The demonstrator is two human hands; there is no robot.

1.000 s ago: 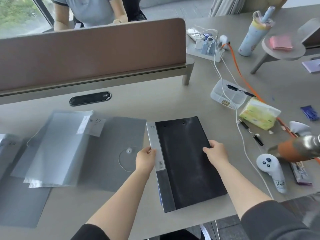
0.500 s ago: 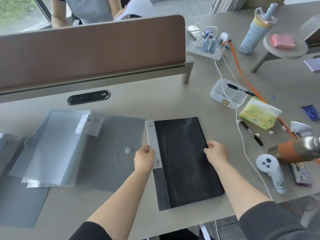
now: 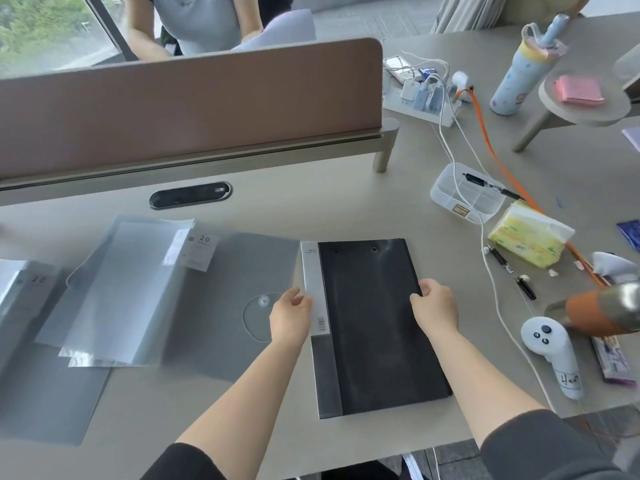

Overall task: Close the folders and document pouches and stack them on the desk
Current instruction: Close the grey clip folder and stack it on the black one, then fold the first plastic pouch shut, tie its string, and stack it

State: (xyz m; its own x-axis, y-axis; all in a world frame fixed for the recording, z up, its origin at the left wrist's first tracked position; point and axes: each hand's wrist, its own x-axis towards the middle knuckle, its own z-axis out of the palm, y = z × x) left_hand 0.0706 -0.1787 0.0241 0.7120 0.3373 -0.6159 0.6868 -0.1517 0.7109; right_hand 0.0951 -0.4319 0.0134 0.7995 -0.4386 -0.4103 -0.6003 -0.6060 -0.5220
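Black folder [image 3: 377, 327]: closed, flat on desk [image 3: 346, 209]
Left hand [image 3: 290, 317]: fingers pinching spine edge
Right hand [image 3: 437, 308]: curled, gripping right edge

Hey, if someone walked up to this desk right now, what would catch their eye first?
Probably the black folder lying closed near the desk's front edge, with the left hand at its grey spine and the right hand on its cover. Left of it lie open translucent grey folders. To the right is clutter: a yellow tissue pack, a white controller and an orange cable.
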